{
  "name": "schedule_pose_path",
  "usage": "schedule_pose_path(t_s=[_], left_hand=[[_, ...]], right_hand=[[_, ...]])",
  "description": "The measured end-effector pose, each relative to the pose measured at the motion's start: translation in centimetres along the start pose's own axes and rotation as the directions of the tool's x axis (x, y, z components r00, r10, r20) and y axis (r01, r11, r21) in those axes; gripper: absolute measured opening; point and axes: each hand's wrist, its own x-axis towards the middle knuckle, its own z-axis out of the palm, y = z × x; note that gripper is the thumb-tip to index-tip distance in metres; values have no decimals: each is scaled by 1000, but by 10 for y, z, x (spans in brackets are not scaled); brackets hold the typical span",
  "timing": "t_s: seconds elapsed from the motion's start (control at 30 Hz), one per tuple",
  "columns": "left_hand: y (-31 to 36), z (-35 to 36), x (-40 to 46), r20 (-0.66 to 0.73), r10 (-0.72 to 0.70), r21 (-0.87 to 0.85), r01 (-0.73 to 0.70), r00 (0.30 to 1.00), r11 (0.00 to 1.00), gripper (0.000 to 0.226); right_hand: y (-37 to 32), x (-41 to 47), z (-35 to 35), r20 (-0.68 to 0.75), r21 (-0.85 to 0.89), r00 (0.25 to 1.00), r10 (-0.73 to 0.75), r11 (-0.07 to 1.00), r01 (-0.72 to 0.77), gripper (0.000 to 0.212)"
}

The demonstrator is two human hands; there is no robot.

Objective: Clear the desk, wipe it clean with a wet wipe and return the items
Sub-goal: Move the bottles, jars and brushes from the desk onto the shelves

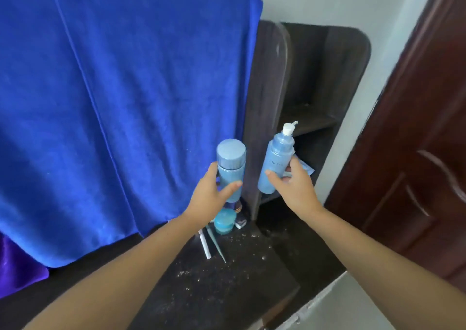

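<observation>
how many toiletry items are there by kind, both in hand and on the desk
Bottles: 2, a capped bottle in the left hand and a pump bottle in the right hand
Jars: 1, a teal jar on the desk
Slim sticks: 2, a white stick and a teal stick
Total: 5; small items behind the jar are too hidden to count.

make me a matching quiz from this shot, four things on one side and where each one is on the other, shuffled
Things:
1. capped bottle
2. pump bottle
3. jar
4. towel

Places:
A. on the desk, below the left hand
B. draped at the left
C. in the right hand
D. in the left hand

Pairs: 1-D, 2-C, 3-A, 4-B
</observation>
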Motion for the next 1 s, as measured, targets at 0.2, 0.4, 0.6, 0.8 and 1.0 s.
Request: schedule_pose_path(t_s=[0.2,0.4,0.6,0.8,1.0], left_hand=[[85,56,45,14,237,-163,-232,971,959,37],[143,117,118,-124,332,-169,-350,935,921,50],[136,155,179,-416,173,-117,-241,893,963,52],[114,155,196,-531,63,-44,-102,845,994,56],[104,162,211,-556,-13,-47,-17,831,999,55]], right_hand=[[-17,53,-90,-111,-16,986,-123,992,122,39],[-19,131,-154,-105,9,967,-232,972,234,31],[14,197,-165,15,22,982,-187,982,187,40],[38,230,-128,167,61,968,-188,982,180,46],[55,251,-114,193,54,963,-189,982,182,48]])
